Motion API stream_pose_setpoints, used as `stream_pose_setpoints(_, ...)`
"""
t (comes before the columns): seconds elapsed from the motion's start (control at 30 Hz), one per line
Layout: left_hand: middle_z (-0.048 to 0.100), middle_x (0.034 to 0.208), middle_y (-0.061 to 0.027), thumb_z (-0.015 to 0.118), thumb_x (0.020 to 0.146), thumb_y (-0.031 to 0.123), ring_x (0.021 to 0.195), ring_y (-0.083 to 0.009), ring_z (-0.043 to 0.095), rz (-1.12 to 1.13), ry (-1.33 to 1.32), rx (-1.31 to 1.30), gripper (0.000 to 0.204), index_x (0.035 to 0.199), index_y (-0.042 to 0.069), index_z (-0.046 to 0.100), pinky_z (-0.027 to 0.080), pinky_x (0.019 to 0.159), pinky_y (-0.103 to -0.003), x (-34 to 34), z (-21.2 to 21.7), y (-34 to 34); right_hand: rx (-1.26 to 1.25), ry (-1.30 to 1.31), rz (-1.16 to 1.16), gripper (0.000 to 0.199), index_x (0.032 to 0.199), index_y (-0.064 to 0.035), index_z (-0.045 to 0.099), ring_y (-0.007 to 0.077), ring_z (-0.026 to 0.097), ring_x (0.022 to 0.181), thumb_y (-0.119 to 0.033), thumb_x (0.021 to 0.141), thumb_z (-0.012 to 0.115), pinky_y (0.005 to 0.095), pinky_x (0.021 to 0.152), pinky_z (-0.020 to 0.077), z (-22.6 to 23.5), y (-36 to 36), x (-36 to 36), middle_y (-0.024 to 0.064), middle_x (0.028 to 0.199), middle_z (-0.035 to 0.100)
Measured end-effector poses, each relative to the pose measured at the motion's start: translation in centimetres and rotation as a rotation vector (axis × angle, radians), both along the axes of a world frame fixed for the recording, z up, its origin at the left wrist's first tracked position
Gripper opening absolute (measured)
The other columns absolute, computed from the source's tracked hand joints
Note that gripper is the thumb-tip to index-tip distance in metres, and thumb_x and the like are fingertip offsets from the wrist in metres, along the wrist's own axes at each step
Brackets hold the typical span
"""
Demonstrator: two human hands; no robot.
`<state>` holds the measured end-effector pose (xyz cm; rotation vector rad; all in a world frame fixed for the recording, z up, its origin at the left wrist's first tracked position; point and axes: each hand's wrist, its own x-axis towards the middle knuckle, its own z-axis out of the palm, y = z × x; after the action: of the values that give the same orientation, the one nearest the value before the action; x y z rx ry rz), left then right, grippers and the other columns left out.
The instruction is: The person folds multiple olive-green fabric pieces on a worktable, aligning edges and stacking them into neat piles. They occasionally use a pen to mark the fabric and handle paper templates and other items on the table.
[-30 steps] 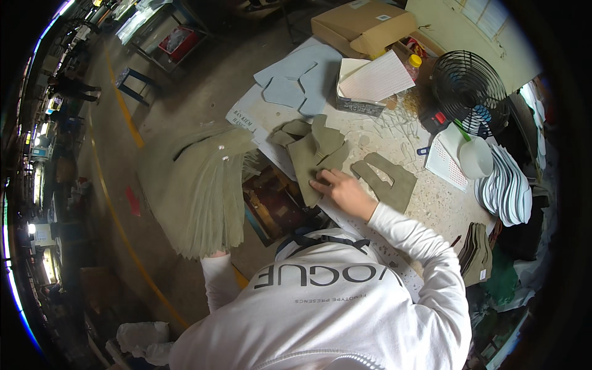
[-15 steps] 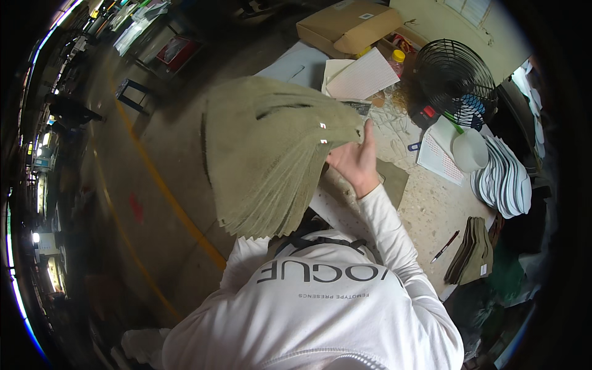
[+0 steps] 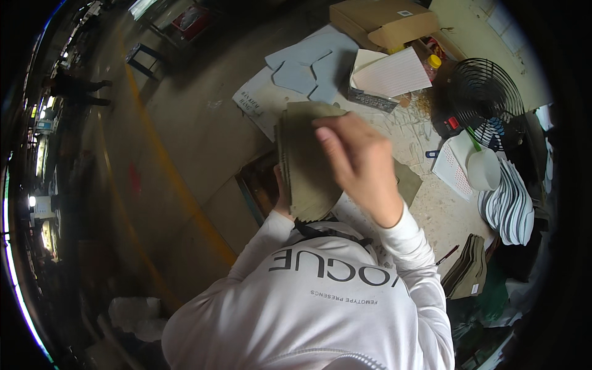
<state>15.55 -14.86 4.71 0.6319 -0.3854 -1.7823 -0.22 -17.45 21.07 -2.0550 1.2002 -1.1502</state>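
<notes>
A thick stack of olive-green cut fabric pieces [image 3: 305,166] is held upright in front of my chest, its layered edges showing at the left and bottom. My left hand [image 3: 283,192] is closed around the stack's left side, mostly hidden behind it. Over the upper right of the stack is my right hand [image 3: 364,163], fingers bent and thumb close to the index finger. Whether a layer is pinched between those fingertips cannot be made out. Another olive piece [image 3: 408,184] lies on the table beyond my right wrist.
The speckled table [image 3: 425,213] carries blue-grey templates [image 3: 296,77], a box with papers [image 3: 394,74], a carton [image 3: 379,21], a black fan [image 3: 484,102] and a white tape roll [image 3: 484,169]. Stacked pale pieces [image 3: 509,203] and a smaller olive bundle [image 3: 465,268] lie right. Left stands a stool [image 3: 142,58].
The fanned-out stack has come together into a narrower, more even block and moved right. My right hand has gone from its right edge to over its face. The view has shifted slightly.
</notes>
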Motion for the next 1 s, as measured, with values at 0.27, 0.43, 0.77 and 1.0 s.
stream_pose_setpoints(0.27,0.04,0.141,-0.0142,0.042,0.099,0.04,0.13,-0.0186,0.037,0.011,-0.926,0.125,0.06,0.141,-0.002,0.034,0.03,0.106,-0.032,3.8,5.1,-0.5,0.068,0.107,-0.133,0.052,0.109,-0.0013,0.053,0.038,0.061,0.08,-0.029,0.072,0.077,0.0425,0.069,0.0499,-2.4,-1.6,3.1,0.0196,0.096,0.056)
stream_pose_setpoints(0.43,0.031,0.147,-0.0178,0.039,0.1,0.029,0.135,-0.0262,0.032,0.223,-0.999,-0.567,0.054,0.143,-0.001,0.03,0.026,0.11,-0.036,2.6,7.1,-0.7,0.047,0.064,-0.037,0.052,0.116,-0.0042,0.054,0.0343,0.061,0.078,-0.02,0.071,0.075,0.0403,0.068,0.0499,-2.5,-1.0,2.9,0.0167,0.094,0.058)
stream_pose_setpoints(0.77,0.04,0.142,-0.015,0.053,0.094,0.017,0.132,-0.0261,0.037,0.224,-0.975,-0.538,0.053,0.142,0.005,0.034,0.028,0.109,-0.037,2.0,6.0,-1.3,0.279,-0.216,0.055,0.044,0.118,-0.0077,0.058,0.0176,0.059,0.073,0.004,0.075,0.057,0.028,0.07,0.0478,-2.7,-0.8,-0.2,0.0089,0.088,0.058)
stream_pose_setpoints(1.0,0.031,0.147,-0.011,0.042,0.097,0.022,0.137,-0.0225,0.027,0.119,-0.606,-0.414,0.05,0.144,0.008,0.03,0.023,0.111,-0.034,2.0,5.6,-1.1,-0.086,0.361,-0.249,0.045,0.09,0.0043,0.053,0.0365,0.057,0.084,-0.022,0.065,0.079,0.0418,0.068,0.0496,-1.9,1.8,5.0,0.0197,0.092,0.048)
